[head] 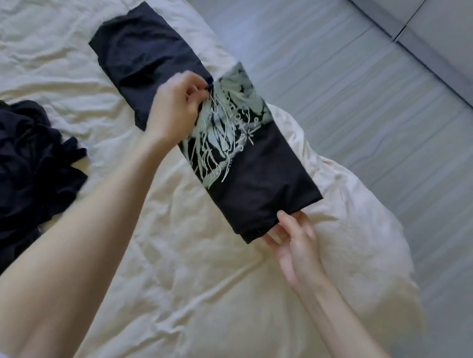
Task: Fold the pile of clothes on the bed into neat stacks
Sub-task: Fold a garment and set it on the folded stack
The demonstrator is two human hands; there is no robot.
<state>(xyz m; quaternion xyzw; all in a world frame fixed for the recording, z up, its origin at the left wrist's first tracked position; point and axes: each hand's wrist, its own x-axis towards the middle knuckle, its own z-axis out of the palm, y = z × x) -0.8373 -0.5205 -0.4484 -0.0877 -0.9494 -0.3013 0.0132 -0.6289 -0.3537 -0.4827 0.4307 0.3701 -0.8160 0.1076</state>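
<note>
A black T-shirt [260,174] with a pale green and white print lies folded into a long strip near the bed's right edge. My left hand [175,110] pinches its far end at the printed part. My right hand [294,241] grips the near bottom corner, thumb on top and fingers under the cloth. Beyond it, a folded black garment [145,60] lies flat on the bed, partly under the shirt's far end. A crumpled pile of dark clothes [21,161] sits at the left.
The cream duvet [180,279] is wrinkled and bulges over the bed's right edge. Grey plank floor [377,101] runs along the right, with grey cabinet fronts [441,14] at the top right corner.
</note>
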